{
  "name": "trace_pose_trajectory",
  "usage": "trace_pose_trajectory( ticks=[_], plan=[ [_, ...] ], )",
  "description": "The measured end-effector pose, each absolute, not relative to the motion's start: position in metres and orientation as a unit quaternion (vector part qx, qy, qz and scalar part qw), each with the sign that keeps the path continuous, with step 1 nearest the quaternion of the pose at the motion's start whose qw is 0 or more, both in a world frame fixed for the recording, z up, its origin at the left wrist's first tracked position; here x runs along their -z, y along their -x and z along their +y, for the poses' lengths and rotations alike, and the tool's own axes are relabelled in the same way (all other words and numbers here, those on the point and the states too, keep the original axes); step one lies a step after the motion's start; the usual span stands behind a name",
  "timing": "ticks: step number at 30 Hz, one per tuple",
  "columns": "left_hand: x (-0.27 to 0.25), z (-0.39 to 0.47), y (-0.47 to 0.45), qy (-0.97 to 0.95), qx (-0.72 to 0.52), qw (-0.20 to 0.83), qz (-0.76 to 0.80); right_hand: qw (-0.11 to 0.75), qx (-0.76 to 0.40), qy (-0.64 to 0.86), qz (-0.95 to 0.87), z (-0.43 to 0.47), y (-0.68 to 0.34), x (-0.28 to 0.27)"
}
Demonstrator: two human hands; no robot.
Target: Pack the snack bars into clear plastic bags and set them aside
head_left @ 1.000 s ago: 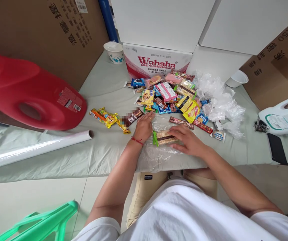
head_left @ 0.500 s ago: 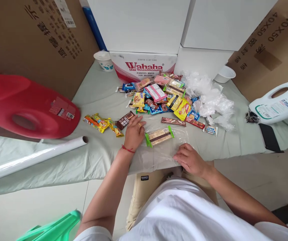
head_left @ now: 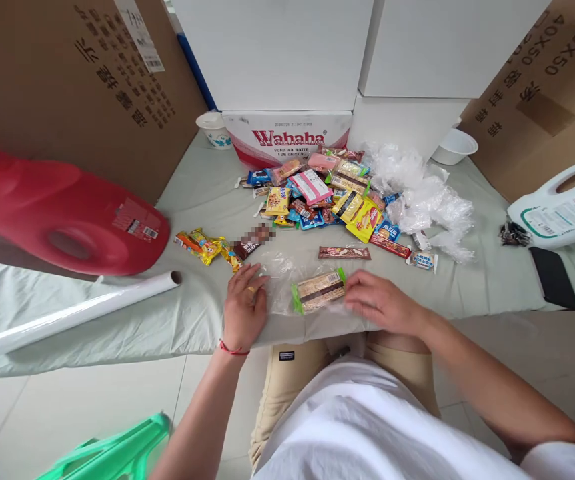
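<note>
In front of me a packaged snack bar with bright green ends and a brown middle band lies on a sheet of clear plastic film. My right hand is at the bar's right end, fingers bent and close together on the film there. On the other side my left hand rests at the film's left edge, fingers curled, thumb towards the film. Just beyond its fingertips lies a brown snack packet, with small yellow packets to the left. A brown stick-shaped packet lies behind the bar.
A pile of snacks sits before the Wahaha carton, with crumpled clear plastic beside it. To the left are a red jug and white roll; to the right, a white bottle and black phone.
My left hand has slid left and nearer to me. My right hand has moved up to the bar's end, the film's right side drawn in with it. The bar has shifted slightly towards me.
</note>
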State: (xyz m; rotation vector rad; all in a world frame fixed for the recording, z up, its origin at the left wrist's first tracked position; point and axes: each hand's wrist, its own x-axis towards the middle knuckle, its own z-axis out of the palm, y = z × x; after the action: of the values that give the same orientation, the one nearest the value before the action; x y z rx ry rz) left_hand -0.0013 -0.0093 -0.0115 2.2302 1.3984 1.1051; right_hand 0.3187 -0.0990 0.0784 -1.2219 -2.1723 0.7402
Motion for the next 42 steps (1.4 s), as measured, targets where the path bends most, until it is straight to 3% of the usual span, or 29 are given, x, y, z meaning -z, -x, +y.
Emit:
trace_pose_trajectory(
  ticks=[3,11,15,23,28,35,42],
  plan=[
    [0.013,-0.018,0.008,-0.726,-0.413,0.151,0.529,0.257,-0.295,0.461,-0.796,-0.043,-0.325,-0.079],
    [0.0,-0.064,-0.006,-0.693,-0.437,0.079,0.567,0.089,-0.339,0.489,-0.798,0.028,-0.321,-0.047],
    [-0.006,-0.07,-0.026,-0.743,-0.393,0.047,0.54,0.118,-0.361,0.497,-0.78,0.023,-0.322,-0.04],
    [-0.014,-0.048,-0.052,-0.81,-0.325,0.083,0.482,0.151,-0.358,0.517,-0.763,0.018,-0.322,-0.036],
    [0.006,-0.03,-0.052,-0.732,-0.382,0.118,0.551,0.177,-0.25,0.575,-0.759,0.022,-0.333,-0.035],
    [0.016,-0.023,-0.052,-0.656,-0.386,0.216,0.611,0.002,-0.19,0.607,-0.771,0.02,-0.341,-0.044],
    [0.012,-0.025,-0.054,-0.656,-0.346,0.239,0.627,-0.005,-0.12,0.696,-0.708,0.014,-0.374,-0.053]
  ],
)
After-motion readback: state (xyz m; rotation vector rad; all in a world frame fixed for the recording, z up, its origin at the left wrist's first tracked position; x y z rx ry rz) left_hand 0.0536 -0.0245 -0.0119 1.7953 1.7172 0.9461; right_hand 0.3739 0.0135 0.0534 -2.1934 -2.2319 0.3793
